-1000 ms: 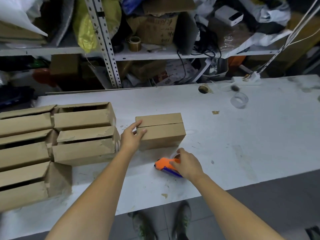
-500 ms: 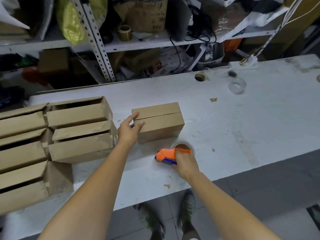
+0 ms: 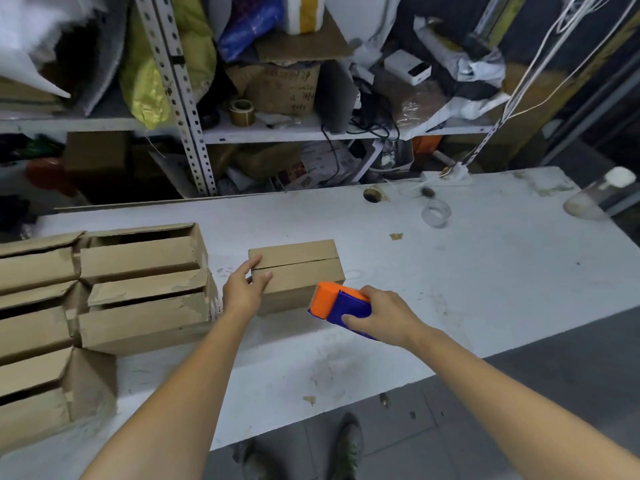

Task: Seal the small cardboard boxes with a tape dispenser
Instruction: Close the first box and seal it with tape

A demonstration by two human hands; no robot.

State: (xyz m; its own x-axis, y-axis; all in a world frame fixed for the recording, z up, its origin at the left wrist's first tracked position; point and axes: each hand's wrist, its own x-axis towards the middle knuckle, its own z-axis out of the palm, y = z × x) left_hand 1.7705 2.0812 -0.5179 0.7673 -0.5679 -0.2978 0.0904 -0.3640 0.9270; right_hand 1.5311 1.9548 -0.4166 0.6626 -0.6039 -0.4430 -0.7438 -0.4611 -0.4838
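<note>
left hand (image 3: 246, 292) flat, steadying left end of box (image 3: 298, 271); right hand (image 3: 384, 315) grips tape dispenser (image 3: 341, 301) at box's near-right corner; seam runs left-right

Dim, even light — soft shadows, blurred and bowed edges.

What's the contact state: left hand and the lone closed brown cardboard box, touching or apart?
Touching. Head view: the left hand lays its fingers on the left end of the lone closed brown cardboard box, with no gap showing.
</note>
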